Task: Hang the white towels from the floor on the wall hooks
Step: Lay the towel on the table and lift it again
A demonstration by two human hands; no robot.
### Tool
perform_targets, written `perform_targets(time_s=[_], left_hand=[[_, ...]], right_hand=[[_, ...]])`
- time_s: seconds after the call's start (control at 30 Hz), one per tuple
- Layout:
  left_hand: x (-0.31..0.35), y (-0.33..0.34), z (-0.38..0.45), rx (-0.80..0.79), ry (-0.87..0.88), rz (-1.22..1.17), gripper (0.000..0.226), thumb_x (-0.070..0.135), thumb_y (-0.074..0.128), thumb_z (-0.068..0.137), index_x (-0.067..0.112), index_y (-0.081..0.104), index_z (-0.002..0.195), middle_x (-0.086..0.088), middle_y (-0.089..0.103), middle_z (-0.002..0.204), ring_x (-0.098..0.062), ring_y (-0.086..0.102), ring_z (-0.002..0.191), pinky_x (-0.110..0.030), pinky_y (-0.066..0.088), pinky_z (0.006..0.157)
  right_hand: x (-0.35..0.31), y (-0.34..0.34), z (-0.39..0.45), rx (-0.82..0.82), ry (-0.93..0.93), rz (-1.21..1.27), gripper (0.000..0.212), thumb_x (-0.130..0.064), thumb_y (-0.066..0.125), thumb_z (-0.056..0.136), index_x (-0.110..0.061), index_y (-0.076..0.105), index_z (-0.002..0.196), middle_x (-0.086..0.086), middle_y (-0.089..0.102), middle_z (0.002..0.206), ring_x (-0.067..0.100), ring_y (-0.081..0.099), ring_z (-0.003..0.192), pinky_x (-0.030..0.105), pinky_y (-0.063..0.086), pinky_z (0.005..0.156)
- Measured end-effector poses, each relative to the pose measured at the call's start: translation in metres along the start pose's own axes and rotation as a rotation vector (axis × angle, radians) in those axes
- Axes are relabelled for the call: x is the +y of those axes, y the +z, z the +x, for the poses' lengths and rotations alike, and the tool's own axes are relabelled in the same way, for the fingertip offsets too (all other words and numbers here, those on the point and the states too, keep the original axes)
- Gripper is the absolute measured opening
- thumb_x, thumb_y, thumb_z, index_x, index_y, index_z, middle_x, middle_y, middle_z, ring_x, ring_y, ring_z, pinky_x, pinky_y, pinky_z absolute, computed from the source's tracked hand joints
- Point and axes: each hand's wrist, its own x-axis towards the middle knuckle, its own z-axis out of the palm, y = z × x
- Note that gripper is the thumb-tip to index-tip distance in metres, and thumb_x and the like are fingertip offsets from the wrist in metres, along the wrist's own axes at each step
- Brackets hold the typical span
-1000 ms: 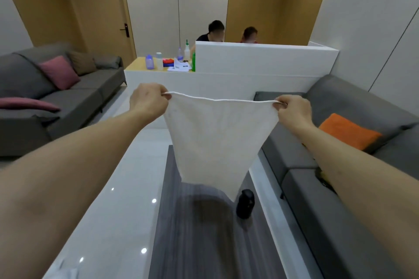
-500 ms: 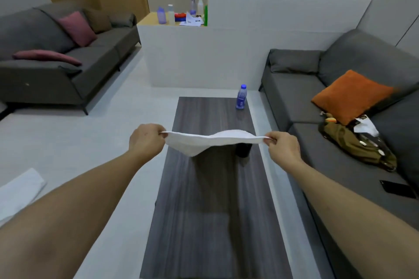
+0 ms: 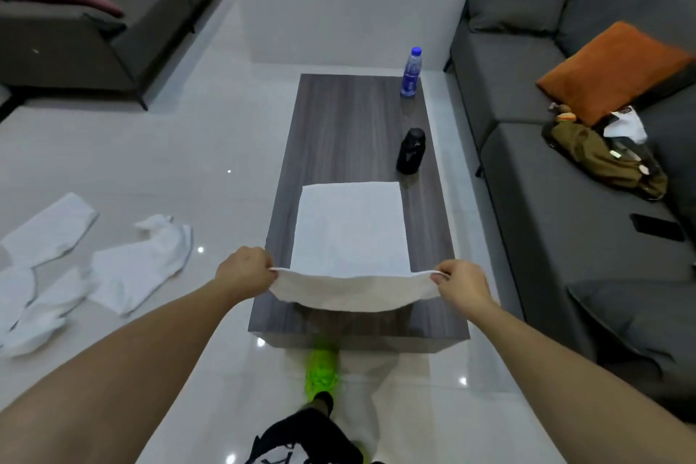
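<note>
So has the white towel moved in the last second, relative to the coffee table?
Yes. The white towel has come down: it hung in the air above the coffee table, and now its far part lies flat on the tabletop, short of the black bottle.

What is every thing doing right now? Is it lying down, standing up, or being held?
towel on the table: far part flat on the table, near edge lifted by both hands
left hand: pinches the towel's left corner
right hand: pinches the towel's right corner
towels on the floor: crumpled, not hung
water bottle: upright, capped
black container: upright
table: bears towel, bottle, container
phone: flat on the sofa
</note>
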Motion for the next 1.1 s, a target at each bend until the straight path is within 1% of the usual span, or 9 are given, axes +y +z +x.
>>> perform_targets(time_s=[0.13, 0.33, 0.47, 0.6, 0.73, 0.8, 0.9, 1.0, 1.1], left_hand=[[-0.014, 0.022, -0.005, -0.061, -0.028, -0.001, 0.018, 0.028, 0.056, 0.084, 0.021, 0.072, 0.079, 0.002, 0.065, 0.072, -0.016, 0.062, 0.068, -0.030, 0.056, 0.064], [-0.013, 0.016, 0.039, 0.005, -0.015, -0.056, 0.022, 0.034, 0.056, 0.091, 0.024, 0.066, 0.075, 0.002, 0.062, 0.069, -0.017, 0.059, 0.066, -0.025, 0.043, 0.056], [-0.002, 0.001, 0.101, 0.034, -0.027, -0.121, 0.023, 0.034, 0.056, 0.093, 0.018, 0.069, 0.082, -0.002, 0.065, 0.077, -0.021, 0.061, 0.073, -0.029, 0.047, 0.063], [0.008, -0.014, 0.179, 0.031, -0.039, -0.171, 0.026, 0.036, 0.054, 0.093, 0.019, 0.070, 0.085, -0.007, 0.066, 0.084, -0.028, 0.061, 0.079, -0.032, 0.048, 0.068], [0.013, -0.024, 0.257, 0.013, -0.046, -0.169, 0.023, 0.035, 0.051, 0.094, 0.020, 0.070, 0.091, -0.010, 0.067, 0.090, -0.030, 0.061, 0.082, -0.033, 0.049, 0.070], [0.014, -0.026, 0.289, 0.030, -0.066, -0.184, 0.020, 0.031, 0.051, 0.092, 0.020, 0.067, 0.091, -0.007, 0.067, 0.088, -0.027, 0.059, 0.078, -0.030, 0.044, 0.065], [0.013, -0.020, 0.319, 0.035, -0.131, -0.257, 0.013, 0.029, 0.053, 0.089, 0.022, 0.064, 0.093, 0.000, 0.062, 0.085, -0.023, 0.055, 0.074, -0.027, 0.040, 0.065], [0.008, 0.007, 0.328, -0.045, -0.153, -0.236, 0.019, 0.028, 0.049, 0.090, 0.017, 0.065, 0.087, -0.006, 0.066, 0.086, -0.023, 0.057, 0.070, -0.028, 0.044, 0.061], [0.003, 0.047, 0.318, -0.192, -0.165, -0.224, 0.021, 0.028, 0.051, 0.092, 0.016, 0.067, 0.101, -0.009, 0.068, 0.098, -0.028, 0.060, 0.083, -0.034, 0.052, 0.075]], right_hand=[[0.006, 0.013, -0.004, -0.069, 0.031, -0.016, 0.011, -0.027, 0.063, 0.093, -0.024, 0.072, 0.088, -0.004, 0.064, 0.077, 0.013, 0.058, 0.073, 0.028, 0.046, 0.068], [-0.005, 0.015, 0.031, -0.035, 0.073, -0.026, 0.011, -0.032, 0.066, 0.092, -0.024, 0.073, 0.092, -0.008, 0.065, 0.076, 0.012, 0.060, 0.072, 0.028, 0.051, 0.066], [-0.022, 0.009, 0.089, -0.003, 0.120, -0.017, 0.014, -0.030, 0.063, 0.094, -0.019, 0.073, 0.096, 0.000, 0.068, 0.083, 0.019, 0.063, 0.076, 0.038, 0.058, 0.073], [-0.045, 0.003, 0.169, -0.001, 0.158, -0.026, 0.017, -0.025, 0.059, 0.096, -0.016, 0.073, 0.098, 0.008, 0.070, 0.088, 0.026, 0.063, 0.081, 0.034, 0.053, 0.072], [-0.069, 0.003, 0.251, 0.004, 0.194, -0.021, 0.017, -0.024, 0.060, 0.095, -0.015, 0.073, 0.099, 0.006, 0.067, 0.086, 0.026, 0.060, 0.079, 0.030, 0.046, 0.068], [-0.078, 0.006, 0.287, 0.038, 0.226, -0.007, 0.018, -0.023, 0.059, 0.095, -0.016, 0.072, 0.105, 0.009, 0.069, 0.097, 0.028, 0.061, 0.086, 0.030, 0.045, 0.069], [-0.083, 0.015, 0.320, 0.072, 0.270, 0.041, 0.026, -0.024, 0.059, 0.094, -0.016, 0.067, 0.118, 0.009, 0.068, 0.112, 0.030, 0.063, 0.098, 0.031, 0.046, 0.072], [-0.077, 0.040, 0.320, 0.011, 0.309, 0.077, 0.028, -0.025, 0.058, 0.094, -0.014, 0.068, 0.118, 0.010, 0.069, 0.112, 0.030, 0.064, 0.099, 0.028, 0.044, 0.074], [-0.063, 0.077, 0.289, -0.128, 0.383, 0.102, 0.028, -0.024, 0.060, 0.094, -0.013, 0.069, 0.119, 0.009, 0.071, 0.114, 0.024, 0.064, 0.098, 0.023, 0.044, 0.077]])
